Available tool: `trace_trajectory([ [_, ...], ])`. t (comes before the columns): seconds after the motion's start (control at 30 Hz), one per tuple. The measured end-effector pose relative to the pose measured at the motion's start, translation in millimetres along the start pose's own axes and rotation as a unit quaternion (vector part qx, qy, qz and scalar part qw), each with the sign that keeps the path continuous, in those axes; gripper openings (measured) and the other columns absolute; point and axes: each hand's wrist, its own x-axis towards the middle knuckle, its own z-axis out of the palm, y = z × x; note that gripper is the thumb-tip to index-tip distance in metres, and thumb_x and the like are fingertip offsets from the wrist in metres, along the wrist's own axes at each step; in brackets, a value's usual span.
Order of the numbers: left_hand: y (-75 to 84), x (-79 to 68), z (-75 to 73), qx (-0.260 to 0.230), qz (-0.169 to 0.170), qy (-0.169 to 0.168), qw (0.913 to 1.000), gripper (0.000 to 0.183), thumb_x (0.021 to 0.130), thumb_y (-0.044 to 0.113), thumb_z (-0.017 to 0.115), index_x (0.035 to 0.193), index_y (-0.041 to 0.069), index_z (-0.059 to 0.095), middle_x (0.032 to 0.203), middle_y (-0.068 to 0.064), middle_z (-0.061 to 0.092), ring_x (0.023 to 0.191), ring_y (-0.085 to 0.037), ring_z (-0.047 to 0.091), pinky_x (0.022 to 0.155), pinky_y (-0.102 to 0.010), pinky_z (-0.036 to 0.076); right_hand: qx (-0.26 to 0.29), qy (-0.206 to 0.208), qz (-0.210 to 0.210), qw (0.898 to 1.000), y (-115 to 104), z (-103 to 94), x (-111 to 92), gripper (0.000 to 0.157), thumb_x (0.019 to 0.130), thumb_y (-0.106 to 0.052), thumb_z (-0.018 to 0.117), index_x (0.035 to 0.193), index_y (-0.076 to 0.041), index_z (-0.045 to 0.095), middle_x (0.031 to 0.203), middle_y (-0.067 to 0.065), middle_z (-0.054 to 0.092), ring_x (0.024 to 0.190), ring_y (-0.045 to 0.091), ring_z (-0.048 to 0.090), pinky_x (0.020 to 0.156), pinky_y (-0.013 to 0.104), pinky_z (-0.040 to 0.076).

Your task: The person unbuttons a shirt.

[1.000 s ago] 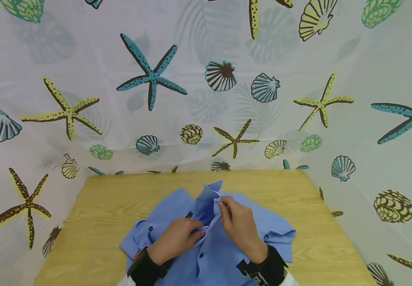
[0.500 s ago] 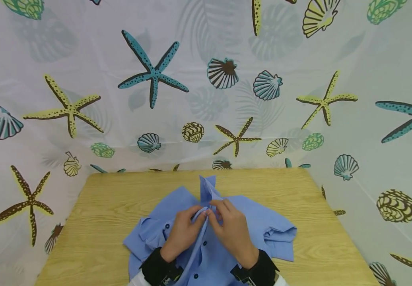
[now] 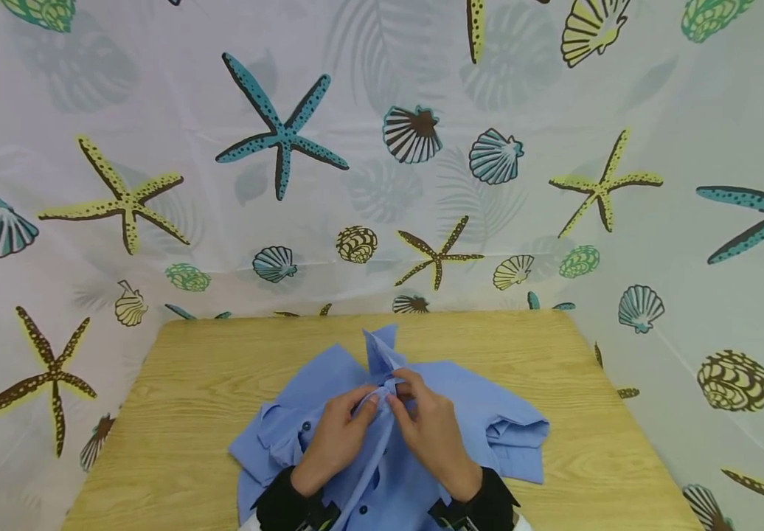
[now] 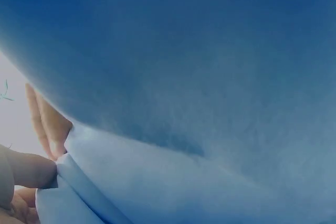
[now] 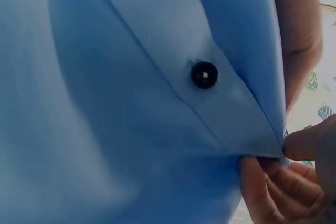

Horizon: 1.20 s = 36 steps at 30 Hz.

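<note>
A light blue button-up shirt (image 3: 462, 413) lies on the table with its collar (image 3: 382, 350) standing up at the far side. Just below the collar, my left hand (image 3: 337, 435) pinches the edge of one front panel between thumb and fingers. Close beside it, my right hand (image 3: 433, 435) pinches the other front edge, fingertips almost meeting the left ones. The right wrist view shows a dark button (image 5: 204, 74) on the placket (image 5: 157, 19), above the pinched spot. Cloth fills most of the left wrist view and hides much of the left hand there.
The wooden table (image 3: 594, 413) extends around the shirt on both sides and behind. A white curtain (image 3: 382, 184) printed with starfish and shells hangs behind and beside it. A folded sleeve (image 3: 518, 442) lies at the right, and a dark button (image 3: 306, 426) shows at the left.
My left hand has moved up and right with its front edge, and my right hand slightly down, so both now meet below the collar. The gap between the panels has closed; the collar leans left.
</note>
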Motion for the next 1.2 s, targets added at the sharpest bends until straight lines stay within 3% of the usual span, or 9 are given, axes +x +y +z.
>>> trace_trajectory([
  [0.17, 1.5, -1.5, -3.4, -0.013, -0.004, -0.009, 0.9999, 0.022, 0.097, 0.036, 0.047, 0.109, 0.023, 0.062, 0.097, 0.009, 0.061, 0.082, -0.007, 0.056, 0.07, -0.036, 0.048, 0.06, -0.028, 0.039, 0.997, 0, -3.7, -4, 0.031, 0.089, -0.016, 0.064, 0.118, -0.018, 0.053, 0.091, -0.007, 0.067, 0.064, -0.001, 0.057, 0.054, 0.022, 0.05],
  [0.3, -0.3, -1.8, -3.7, -0.022, 0.002, -0.017, 0.9996, 0.022, 0.096, 0.037, 0.05, 0.107, 0.023, 0.062, 0.101, 0.008, 0.062, 0.086, -0.008, 0.057, 0.072, -0.038, 0.049, 0.082, -0.033, 0.04, 0.995, 1, -5.2, -5, 0.021, 0.087, -0.013, 0.065, 0.107, -0.017, 0.061, 0.092, -0.007, 0.066, 0.075, 0.001, 0.06, 0.059, 0.022, 0.052],
  [0.47, -1.0, -2.1, -3.5, 0.017, 0.0, -0.014, 0.9998, 0.026, 0.094, 0.04, 0.052, 0.109, 0.022, 0.062, 0.104, 0.007, 0.062, 0.087, -0.005, 0.057, 0.074, -0.036, 0.05, 0.079, -0.037, 0.011, 0.996, 4, -8.4, -6, 0.016, 0.087, -0.012, 0.065, 0.102, -0.016, 0.065, 0.092, -0.007, 0.066, 0.079, 0.003, 0.06, 0.06, 0.022, 0.052],
  [0.53, -1.2, -2.5, -4.2, 0.043, -0.002, -0.02, 0.9989, 0.029, 0.094, 0.042, 0.051, 0.112, 0.022, 0.061, 0.094, 0.005, 0.063, 0.069, -0.004, 0.055, 0.066, -0.032, 0.05, 0.076, -0.046, 0.003, 0.996, 5, -9.9, -6, 0.016, 0.087, -0.012, 0.065, 0.102, -0.016, 0.065, 0.092, -0.007, 0.066, 0.078, 0.002, 0.059, 0.06, 0.022, 0.052],
  [0.67, -2.3, -3.4, -5.4, 0.06, 0.011, -0.033, 0.9976, 0.031, 0.095, 0.04, 0.05, 0.112, 0.017, 0.062, 0.091, 0.001, 0.065, 0.052, -0.005, 0.048, 0.055, -0.029, 0.046, 0.032, -0.056, -0.041, 0.997, 6, -11.8, -6, 0.015, 0.085, -0.012, 0.067, 0.1, -0.016, 0.067, 0.089, -0.007, 0.066, 0.073, 0.0, 0.057, 0.058, 0.02, 0.05],
  [0.8, -4.3, -3.9, -4.0, 0.054, 0.023, -0.023, 0.998, 0.026, 0.095, 0.035, 0.052, 0.108, 0.016, 0.064, 0.099, 0.001, 0.065, 0.074, -0.003, 0.058, 0.065, -0.03, 0.05, -0.046, -0.034, -0.119, 0.991, 6, -10.7, -5, 0.011, 0.084, -0.013, 0.068, 0.095, -0.014, 0.068, 0.084, -0.005, 0.065, 0.066, 0.001, 0.055, 0.053, 0.018, 0.047],
  [0.87, -5.2, -3.9, -2.1, 0.058, 0.027, -0.01, 0.9979, 0.023, 0.095, 0.034, 0.053, 0.105, 0.017, 0.065, 0.097, 0.002, 0.066, 0.076, -0.003, 0.058, 0.066, -0.031, 0.051, -0.074, -0.016, -0.142, 0.987, 5, -9.6, -6, 0.01, 0.083, -0.013, 0.068, 0.094, -0.013, 0.068, 0.082, -0.005, 0.064, 0.064, 0.002, 0.056, 0.052, 0.019, 0.048],
  [1.07, -3.5, -5.7, 6.9, 0.091, 0.046, 0.048, 0.9937, 0.014, 0.093, 0.028, 0.057, 0.096, 0.018, 0.066, 0.088, 0.005, 0.066, 0.074, -0.004, 0.058, 0.064, -0.031, 0.05, -0.11, 0.019, -0.161, 0.981, 1, -6.0, -7, 0.008, 0.081, -0.011, 0.067, 0.089, -0.013, 0.067, 0.077, -0.003, 0.062, 0.06, 0.001, 0.053, 0.049, 0.017, 0.046],
  [1.2, -2.1, -9.2, 10.4, 0.1, 0.048, 0.058, 0.9921, 0.013, 0.093, 0.026, 0.057, 0.095, 0.017, 0.065, 0.087, 0.004, 0.066, 0.072, -0.004, 0.057, 0.061, -0.029, 0.05, -0.128, 0.025, -0.17, 0.977, 1, -2.6, -9, 0.006, 0.08, -0.01, 0.066, 0.086, -0.012, 0.066, 0.072, -0.004, 0.059, 0.056, 0.001, 0.05, 0.046, 0.016, 0.044],
])
